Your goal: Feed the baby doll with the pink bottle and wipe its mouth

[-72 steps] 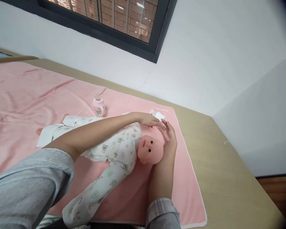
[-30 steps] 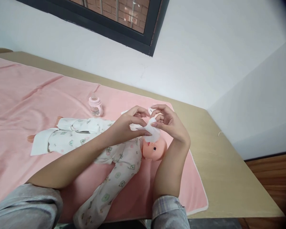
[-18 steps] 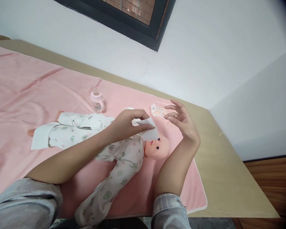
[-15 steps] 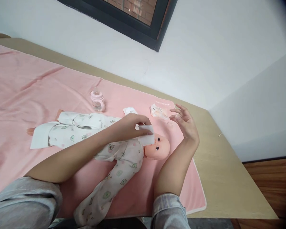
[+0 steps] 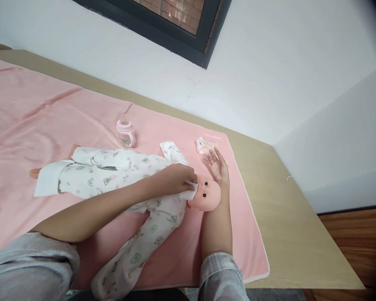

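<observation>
A baby doll (image 5: 211, 195) in white printed pajamas (image 5: 167, 215) lies on its back, its head toward the right. Pinched in my left hand (image 5: 178, 177) is a white wipe (image 5: 189, 193), pressed at the doll's mouth and chin. My right hand (image 5: 218, 166) is open with fingers apart, just beyond the doll's head, and its forearm runs close along the crown. Near those fingertips lies a small clear plastic packet (image 5: 203, 145) with orange print.
A pink baby bottle (image 5: 125, 133) with a handle stands beyond the doll's legs. The pink blanket (image 5: 59, 113) covers much of the wooden table (image 5: 297, 234). Behind the table rises a white wall (image 5: 253, 75) with a dark-framed window (image 5: 203, 46).
My left hand has brought the wipe down onto the doll's mouth. My right hand has moved left and lower, from beside the blanket's edge to behind the doll's head.
</observation>
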Motion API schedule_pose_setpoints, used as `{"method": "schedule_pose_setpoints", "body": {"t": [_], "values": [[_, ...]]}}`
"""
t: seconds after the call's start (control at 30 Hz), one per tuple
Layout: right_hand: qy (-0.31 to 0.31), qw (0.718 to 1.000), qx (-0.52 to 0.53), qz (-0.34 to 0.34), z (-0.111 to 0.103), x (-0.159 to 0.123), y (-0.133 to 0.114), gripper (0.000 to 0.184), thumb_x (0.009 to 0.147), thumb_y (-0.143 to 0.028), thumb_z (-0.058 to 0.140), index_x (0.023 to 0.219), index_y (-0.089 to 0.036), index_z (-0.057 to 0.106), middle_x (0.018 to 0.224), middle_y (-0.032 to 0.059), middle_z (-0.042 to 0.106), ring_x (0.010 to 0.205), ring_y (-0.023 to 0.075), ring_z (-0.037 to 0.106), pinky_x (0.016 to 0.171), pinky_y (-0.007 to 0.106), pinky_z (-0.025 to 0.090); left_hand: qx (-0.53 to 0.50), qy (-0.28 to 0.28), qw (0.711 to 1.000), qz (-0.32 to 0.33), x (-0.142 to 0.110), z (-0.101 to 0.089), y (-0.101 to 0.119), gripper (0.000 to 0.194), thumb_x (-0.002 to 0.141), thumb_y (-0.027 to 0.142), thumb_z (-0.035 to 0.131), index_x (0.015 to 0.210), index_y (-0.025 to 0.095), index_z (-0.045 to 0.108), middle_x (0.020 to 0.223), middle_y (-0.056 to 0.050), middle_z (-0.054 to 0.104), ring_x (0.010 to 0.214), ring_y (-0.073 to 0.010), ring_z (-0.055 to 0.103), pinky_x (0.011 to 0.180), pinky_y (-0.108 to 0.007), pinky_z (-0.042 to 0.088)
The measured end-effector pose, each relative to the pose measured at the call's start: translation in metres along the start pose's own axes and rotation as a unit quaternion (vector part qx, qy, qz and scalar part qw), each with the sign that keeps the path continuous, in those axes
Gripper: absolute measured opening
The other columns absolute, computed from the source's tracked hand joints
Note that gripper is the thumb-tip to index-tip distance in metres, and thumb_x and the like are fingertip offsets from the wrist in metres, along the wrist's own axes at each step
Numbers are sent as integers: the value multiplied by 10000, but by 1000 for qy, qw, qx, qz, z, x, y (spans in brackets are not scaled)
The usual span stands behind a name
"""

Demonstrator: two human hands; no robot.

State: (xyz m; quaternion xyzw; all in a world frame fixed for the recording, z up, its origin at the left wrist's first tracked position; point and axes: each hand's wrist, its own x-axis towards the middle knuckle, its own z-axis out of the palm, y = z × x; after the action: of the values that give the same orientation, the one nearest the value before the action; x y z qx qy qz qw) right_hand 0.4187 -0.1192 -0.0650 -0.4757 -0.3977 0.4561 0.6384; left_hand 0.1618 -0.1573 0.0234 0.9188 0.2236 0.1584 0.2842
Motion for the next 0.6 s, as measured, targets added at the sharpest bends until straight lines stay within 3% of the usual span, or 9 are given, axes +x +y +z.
{"method": "schedule_pose_setpoints", "body": {"t": [0.23, 0.3, 0.43, 0.6], "values": [[-33, 990, -137, 22, -8, 8, 5, 365, 955, -376, 570, 1237, -146, 546, 1217, 100, 558, 1060, 216, 586, 900, 417, 537, 21, 7, 1000, 7, -2, 4, -1, 154, 818, 113, 583, 799, 191, 714, 842, 11, 646, 693, -114, 581, 641, -236, 370], [-67, 977, -199, 44, -10, 11, 5, 359, 942, -373, 596, 1219, -148, 553, 1194, 98, 570, 1045, 220, 593, 883, 415, 545, 33, 11, 999, -2, -2, 3, -1, 149, 824, 115, 585, 812, 187, 716, 856, 4, 656, 713, -125, 595, 637, -239, 368], [-140, 943, -291, 80, -10, 15, 9, 322, 1004, -350, 460, 1180, -108, 581, 1142, 84, 591, 934, 137, 622, 806, 306, 558, 53, 10, 999, -9, -1, 2, -1, 149, 820, 103, 580, 803, 173, 711, 861, -11, 664, 738, -144, 612, 630, -247, 367], [-22, 991, -126, 34, -9, 14, 21, 346, 954, -380, 574, 1199, -136, 559, 1153, 91, 584, 992, 194, 609, 842, 378, 560, 55, 13, 998, -9, -1, 0, -2, 139, 822, 101, 582, 821, 170, 703, 865, -9, 659, 756, -148, 615, 639, -249, 372]]}}
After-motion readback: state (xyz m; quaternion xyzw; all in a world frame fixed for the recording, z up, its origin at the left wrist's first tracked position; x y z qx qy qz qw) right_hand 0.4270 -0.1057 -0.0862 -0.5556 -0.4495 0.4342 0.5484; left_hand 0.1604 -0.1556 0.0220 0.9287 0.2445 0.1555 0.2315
